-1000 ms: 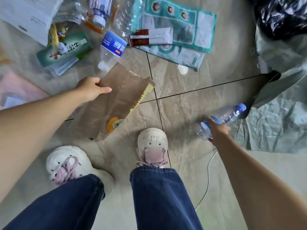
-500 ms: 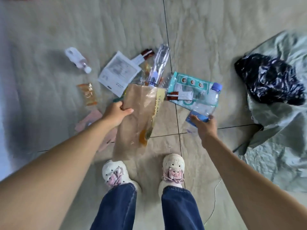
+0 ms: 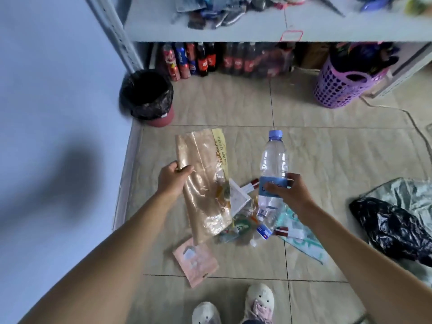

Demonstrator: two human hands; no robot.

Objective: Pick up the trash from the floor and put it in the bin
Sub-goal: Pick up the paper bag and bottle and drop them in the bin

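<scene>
My left hand point(image 3: 171, 181) grips the edge of a long brown plastic wrapper point(image 3: 203, 183) with a yellow strip, held above the floor. My right hand point(image 3: 292, 192) holds a clear plastic water bottle point(image 3: 273, 164) upright by its blue label, blue cap on top. The bin point(image 3: 148, 97), red with a black liner, stands open at the far left by the wall. Below my hands a heap of trash point(image 3: 247, 225) lies on the tiles: small bottles, sachets, a white paper, a teal packet point(image 3: 304, 242). A pink packet point(image 3: 195, 260) lies nearer my feet.
A grey shelf unit point(image 3: 210, 31) runs across the back, with cola bottles point(image 3: 203, 59) under it. A purple perforated basket point(image 3: 339, 87) stands at the back right, a white cable point(image 3: 397, 111) trailing from it. A black bag on grey sheeting point(image 3: 397, 225) lies at right. Blue wall at left.
I have stood up and the view has tilted forward, bringing the bin and shelf into sight. Both hands have lifted, carrying the wrapper and the bottle up from the floor.
</scene>
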